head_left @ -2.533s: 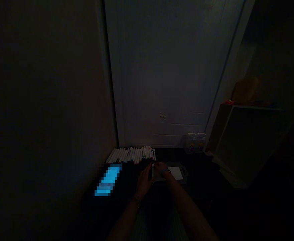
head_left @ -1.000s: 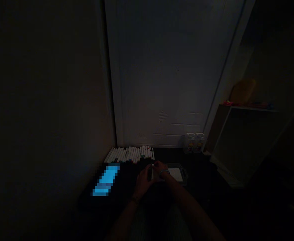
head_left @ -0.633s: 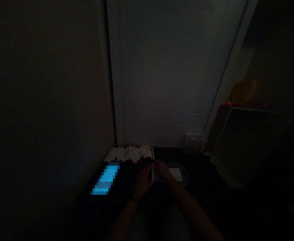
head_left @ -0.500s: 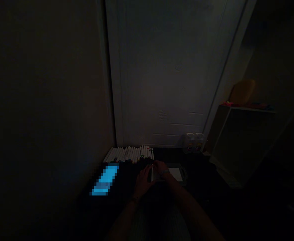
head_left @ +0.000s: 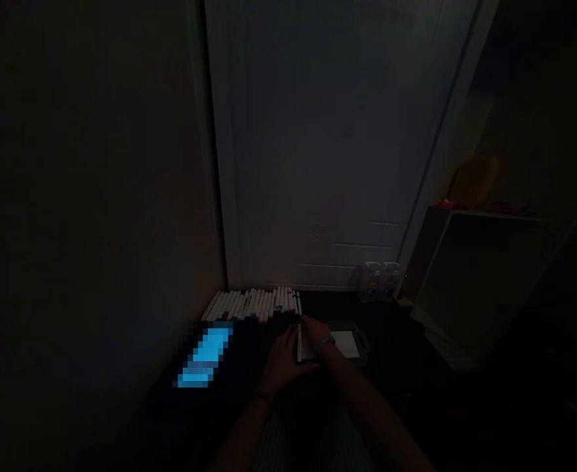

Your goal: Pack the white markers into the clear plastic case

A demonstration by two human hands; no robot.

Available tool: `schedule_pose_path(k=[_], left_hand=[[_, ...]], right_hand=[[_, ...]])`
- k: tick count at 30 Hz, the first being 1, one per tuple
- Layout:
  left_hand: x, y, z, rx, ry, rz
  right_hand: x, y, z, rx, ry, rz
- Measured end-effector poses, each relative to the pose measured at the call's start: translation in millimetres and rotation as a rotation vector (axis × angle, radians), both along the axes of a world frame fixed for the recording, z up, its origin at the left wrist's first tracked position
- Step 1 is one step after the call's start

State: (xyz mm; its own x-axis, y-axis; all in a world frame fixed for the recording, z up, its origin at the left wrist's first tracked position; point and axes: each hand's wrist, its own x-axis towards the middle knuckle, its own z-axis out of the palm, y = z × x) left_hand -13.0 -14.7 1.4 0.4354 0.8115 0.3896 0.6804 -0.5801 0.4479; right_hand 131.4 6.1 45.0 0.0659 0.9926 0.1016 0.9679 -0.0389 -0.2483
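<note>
Left hand (head_left: 286, 362) is spread, palm down, fingers fanned, its thumb side just beside a narrow white strip (head_left: 299, 342). Right hand (head_left: 315, 333) sits on the far side of the strip, fingers curled down onto a pale card (head_left: 309, 351). Can't tell if it's pinching anything; too dark. Watch or bracelet (head_left: 324, 341) on that wrist.

Strip lies between both hands, card under or against the right hand. Can't tell if the strip is a separate piece or the card's edge.

Handling note: flat left hand gives steady hold-down, so keep pressure even and let the right fingertips do the fine work. Light is poor, so rely on feel at the edge.

Around the hands: pale sheet (head_left: 348, 344) in a dark tray (head_left: 364, 341), right of the right hand. Row of white-barrelled markers (head_left: 252, 305) ahead of the left hand, lying side by side at the foot of a door (head_left: 318, 131). Pixelated blue rectangle (head_left: 204, 357) left of the left hand, detail hidden. Two clear plastic containers (head_left: 381, 280) ahead of the right hand, by the door frame. Low shelf unit (head_left: 470, 275) well to the right, yellow object (head_left: 475, 182) on top.
</note>
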Motion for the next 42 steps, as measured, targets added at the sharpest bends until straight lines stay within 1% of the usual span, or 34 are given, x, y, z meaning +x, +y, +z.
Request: schedule_pose_path(k=[4, 15, 23, 28, 32, 35, 42], left_hand=[[0.8, -3.5, 3.3, 0.026, 0.031, -0.015], [2.1, -6.2, 7.4, 0.031, -0.018, -0.015], [2.1, -13.2, 12.4, 0.023, -0.124, 0.000], [2.0, -15.3, 14.3, 0.001, -0.128, 0.006], [1.5, -16.4, 16.7, -0.012, -0.133, 0.011], [0.9, -16.7, 17.4, -0.017, -0.129, 0.012], [1.4, -17.5, 18.5, -0.026, -0.147, 0.018]], right_hand=[[1.4, 0.9, -3.8, 0.017, -0.019, 0.000], [5.7, 8.1, -13.1, 0.043, 0.018, 0.017], [8.1, 4.4, -17.7, 0.158, 0.115, 0.021], [8.2, 3.5, -16.8, 0.197, 0.161, 0.011], [8.8, 4.9, -13.7, 0.232, 0.192, -0.028], [9.2, 4.5, -11.5, 0.217, 0.203, -0.041], [6.9, 2.8, -10.7, 0.163, 0.178, -0.013]])
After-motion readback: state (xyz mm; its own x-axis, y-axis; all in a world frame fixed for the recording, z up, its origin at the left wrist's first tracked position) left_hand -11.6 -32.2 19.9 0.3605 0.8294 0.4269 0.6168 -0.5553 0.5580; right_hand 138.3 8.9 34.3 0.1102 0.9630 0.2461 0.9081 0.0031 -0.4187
